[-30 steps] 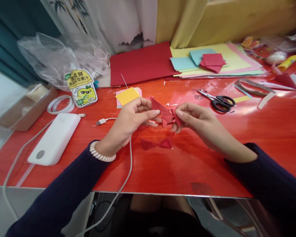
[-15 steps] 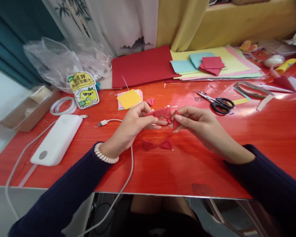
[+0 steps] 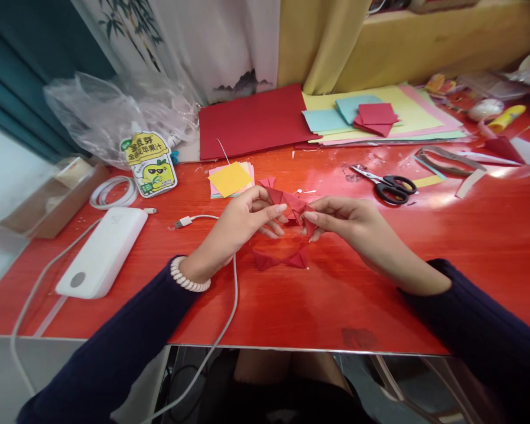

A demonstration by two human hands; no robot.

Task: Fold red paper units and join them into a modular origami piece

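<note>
Thumb and fingers of my left hand (image 3: 247, 221) pinch a red folded paper piece (image 3: 283, 199) made of pointed folds, held above the table. My right hand (image 3: 347, 219) grips a small red folded paper triangle (image 3: 310, 225) between thumb and fingertips. The triangle meets the right end of the left hand's piece; whether they are joined I cannot tell. Just below the hands, more red folded paper triangles (image 3: 279, 259) lie on the table. Behind my left fingers sits another small red folded piece (image 3: 267, 182), partly hidden.
Left of the hands are a white power bank (image 3: 103, 250), a cable plug (image 3: 183, 222) and a juice pouch (image 3: 153, 171). Yellow square paper (image 3: 231, 179) tops a small stack. Black-handled scissors (image 3: 391, 187) lie to the right. Coloured sheets (image 3: 424, 118) and red card (image 3: 251, 123) line the back.
The red triangle in my right hand has shifted slightly left and down against the left hand's piece. That piece has tilted, its left end now higher.
</note>
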